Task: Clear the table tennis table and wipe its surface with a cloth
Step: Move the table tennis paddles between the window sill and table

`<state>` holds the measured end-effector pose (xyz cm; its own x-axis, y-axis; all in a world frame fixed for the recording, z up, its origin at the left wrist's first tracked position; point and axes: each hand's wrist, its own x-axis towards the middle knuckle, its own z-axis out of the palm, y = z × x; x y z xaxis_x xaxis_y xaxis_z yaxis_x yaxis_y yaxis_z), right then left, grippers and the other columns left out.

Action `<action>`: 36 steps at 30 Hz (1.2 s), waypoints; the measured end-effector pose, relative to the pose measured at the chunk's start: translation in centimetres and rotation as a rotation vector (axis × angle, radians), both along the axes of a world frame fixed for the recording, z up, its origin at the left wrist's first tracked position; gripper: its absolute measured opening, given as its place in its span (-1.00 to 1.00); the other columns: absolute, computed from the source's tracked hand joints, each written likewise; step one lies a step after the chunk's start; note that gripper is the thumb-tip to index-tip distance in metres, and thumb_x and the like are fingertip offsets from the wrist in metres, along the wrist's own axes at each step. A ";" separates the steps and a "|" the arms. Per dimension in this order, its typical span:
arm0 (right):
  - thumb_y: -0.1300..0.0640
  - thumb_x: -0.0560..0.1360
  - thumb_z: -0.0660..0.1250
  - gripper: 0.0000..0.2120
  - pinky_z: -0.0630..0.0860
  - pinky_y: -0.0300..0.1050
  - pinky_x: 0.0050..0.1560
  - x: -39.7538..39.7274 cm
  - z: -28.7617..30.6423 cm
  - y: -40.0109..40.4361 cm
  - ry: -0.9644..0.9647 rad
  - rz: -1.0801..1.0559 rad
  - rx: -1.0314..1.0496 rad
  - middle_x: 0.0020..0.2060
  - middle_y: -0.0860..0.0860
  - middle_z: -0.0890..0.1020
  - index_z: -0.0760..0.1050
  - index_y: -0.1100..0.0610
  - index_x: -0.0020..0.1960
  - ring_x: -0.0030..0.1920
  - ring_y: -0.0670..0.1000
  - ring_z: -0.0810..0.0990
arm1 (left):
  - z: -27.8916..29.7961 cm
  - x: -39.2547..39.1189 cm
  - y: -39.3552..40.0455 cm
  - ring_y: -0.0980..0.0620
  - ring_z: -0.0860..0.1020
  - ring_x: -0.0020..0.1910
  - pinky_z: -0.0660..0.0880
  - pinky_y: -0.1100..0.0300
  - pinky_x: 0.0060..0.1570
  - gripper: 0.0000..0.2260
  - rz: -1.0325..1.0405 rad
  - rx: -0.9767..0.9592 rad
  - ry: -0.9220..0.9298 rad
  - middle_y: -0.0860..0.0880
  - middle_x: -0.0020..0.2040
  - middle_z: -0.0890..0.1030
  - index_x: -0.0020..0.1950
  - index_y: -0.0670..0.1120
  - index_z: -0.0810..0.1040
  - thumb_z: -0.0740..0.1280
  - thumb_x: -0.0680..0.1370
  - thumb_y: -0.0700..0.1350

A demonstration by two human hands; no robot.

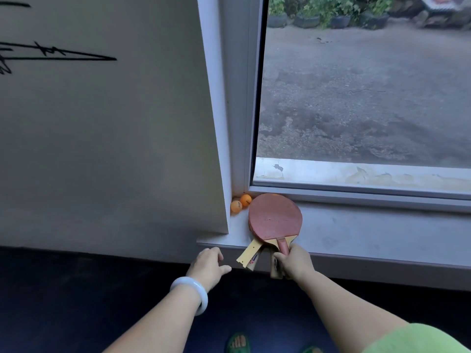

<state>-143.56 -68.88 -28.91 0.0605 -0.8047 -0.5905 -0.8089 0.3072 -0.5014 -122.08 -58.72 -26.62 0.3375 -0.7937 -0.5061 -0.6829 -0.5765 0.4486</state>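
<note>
A worn red rubber-faced table tennis paddle (275,216) with a pale wooden handle is lying on top of a stack of paddles on the grey window sill (369,233), its handle end jutting past the sill's front edge. At least one more wooden handle (249,254) is sticking out from under it, angled to the left. The right hand (295,261) is gripping the top paddle's handle with curled fingers. Two orange table tennis balls (240,203) are sitting touching each other in the sill's corner, just left of the paddle head. The left hand (209,266), wearing a pale white bangle (192,293) at the wrist, is hovering loosely open beside the sill, holding nothing.
</note>
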 end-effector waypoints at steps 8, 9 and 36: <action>0.03 0.61 0.21 -0.80 0.39 -0.05 -0.13 0.3 2.6 -1.0 0.113 0.118 -0.200 -0.02 0.12 0.57 0.42 0.19 0.03 -0.01 0.17 0.53 | 1.3 0.6 0.9 0.03 0.51 -0.03 0.51 0.12 0.02 -0.81 0.052 0.005 -0.005 0.07 0.04 0.44 0.03 -0.01 0.44 0.38 0.53 0.02; 0.11 0.59 0.21 -0.84 0.40 -0.05 -0.11 0.8 3.2 -1.2 0.126 0.162 -0.232 0.04 0.13 0.56 0.42 0.19 0.09 0.03 0.17 0.54 | 1.5 0.7 1.0 0.03 0.51 -0.03 0.51 0.12 0.01 -0.81 0.069 0.003 -0.006 0.06 0.05 0.44 0.04 -0.02 0.45 0.38 0.53 0.02; 0.32 0.51 0.18 -0.77 0.49 -0.05 0.02 21.4 17.4 25.4 -0.247 1.788 -0.391 0.11 0.17 0.56 0.44 0.26 0.15 0.11 0.17 0.54 | 15.5 -4.0 37.2 -0.06 0.46 0.15 0.47 0.01 0.16 -0.76 1.229 -0.011 -0.341 -0.02 0.18 0.43 0.16 -0.07 0.45 0.35 0.57 0.01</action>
